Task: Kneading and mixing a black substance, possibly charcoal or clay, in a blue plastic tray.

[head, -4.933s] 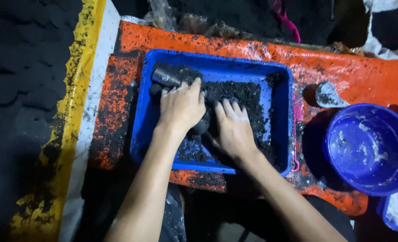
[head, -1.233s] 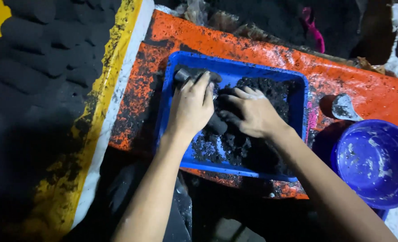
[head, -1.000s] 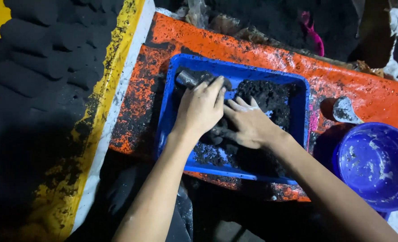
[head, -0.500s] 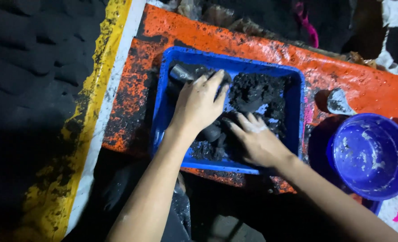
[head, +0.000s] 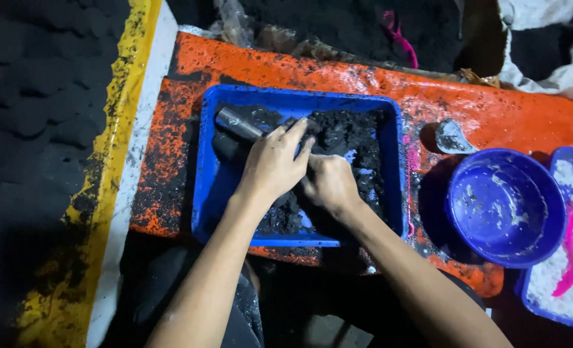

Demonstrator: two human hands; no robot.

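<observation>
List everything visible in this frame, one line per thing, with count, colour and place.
Tray: one, blue, centre, on the orange sheet.
Dark mix: one mass, black, inside the tray.
Cylinder: one, dark grey, in the tray's upper left.
Orange sheet: one, black-speckled, under the tray.
Bowl: one, blue, right of the tray.
Second tray: one, blue, white powder, pink item, far right.
Scoop-like piece: one, grey, above the bowl.
Left hand: on the mix.
Right hand: in the mix.
</observation>
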